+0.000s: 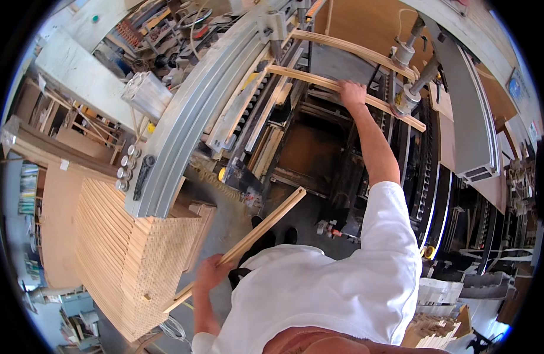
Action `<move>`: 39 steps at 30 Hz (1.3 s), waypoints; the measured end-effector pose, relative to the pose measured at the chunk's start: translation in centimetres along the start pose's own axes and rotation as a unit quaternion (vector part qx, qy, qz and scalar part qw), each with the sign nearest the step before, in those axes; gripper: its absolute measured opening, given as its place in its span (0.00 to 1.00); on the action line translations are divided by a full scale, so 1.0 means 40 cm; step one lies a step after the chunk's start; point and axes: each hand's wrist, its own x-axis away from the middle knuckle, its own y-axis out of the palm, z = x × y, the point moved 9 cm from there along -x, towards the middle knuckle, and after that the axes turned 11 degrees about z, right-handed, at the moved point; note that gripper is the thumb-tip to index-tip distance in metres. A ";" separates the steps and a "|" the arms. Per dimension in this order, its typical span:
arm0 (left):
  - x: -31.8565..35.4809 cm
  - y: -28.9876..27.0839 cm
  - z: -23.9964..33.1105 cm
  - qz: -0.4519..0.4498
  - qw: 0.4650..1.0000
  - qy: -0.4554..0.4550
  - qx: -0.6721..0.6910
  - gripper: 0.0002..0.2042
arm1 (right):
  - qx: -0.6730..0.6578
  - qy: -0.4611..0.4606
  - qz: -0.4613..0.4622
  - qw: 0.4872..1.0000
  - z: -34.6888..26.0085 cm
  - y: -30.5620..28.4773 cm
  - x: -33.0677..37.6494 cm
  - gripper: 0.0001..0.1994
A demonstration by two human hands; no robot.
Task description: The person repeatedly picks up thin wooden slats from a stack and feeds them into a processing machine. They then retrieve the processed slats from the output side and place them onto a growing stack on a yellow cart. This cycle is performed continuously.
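Fingers, right hand (353, 93): drawn together and bent over the near crosswise strip (307, 77), past its middle toward the right; whether they pinch or merely press cannot be told, their undersides being hidden

Fingers, left hand (211, 272): wrapped round the spare wooden strip (266, 223), which you hold aslant beside you, upper end toward the woodworking machine (195, 118), lower end near the stacked wooden strips (159, 253)

Near crosswise strip: pale wood, one piece, laid across the machine, right end reaching just past the nearer metal cylinder (409, 101); contact between the two unclear

Far crosswise strip (354, 51): pale wood, one piece, beyond the near one and apart from it, right end by the farther metal cylinder (404, 55)

Stacked wooden strips: one large pile, at your left, cut ends turned toward you

Grey metal beam (165, 177): on the machine's left side, bearing a dark wrench-like tool (144, 176) and a cluster of silver knobs (125, 168)

Step in hand, as judged: setting or steadying the near crosswise strip with your right hand, the spare in reserve in your left

Next move, as judged: calls for that strip to lie evenly across, your right fingers clear of the nearer cylinder, and the spare's raised end kept off the machine
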 end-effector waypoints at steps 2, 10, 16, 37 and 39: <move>0.040 -0.060 0.008 -0.009 0.999 -0.037 0.027 0.16 | 0.011 0.009 0.011 1.000 0.019 0.022 -0.006 0.12; 0.305 -0.330 -0.163 0.074 0.963 -0.191 0.173 0.11 | 0.021 0.036 -0.012 0.999 -0.021 0.000 -0.011 0.16; 0.540 -0.503 -0.370 0.260 0.912 -0.163 0.272 0.20 | -0.110 0.026 0.125 0.986 -0.186 -0.117 0.006 0.22; 0.305 -0.988 -1.338 0.490 0.777 -0.392 0.045 0.26 | -0.432 -0.028 -0.274 0.859 -0.921 -0.296 1.303 0.16; 0.234 -1.000 -1.368 0.467 0.788 -0.402 0.015 0.27 | -0.403 -0.001 -0.302 0.864 -0.897 -0.296 1.400 0.17</move>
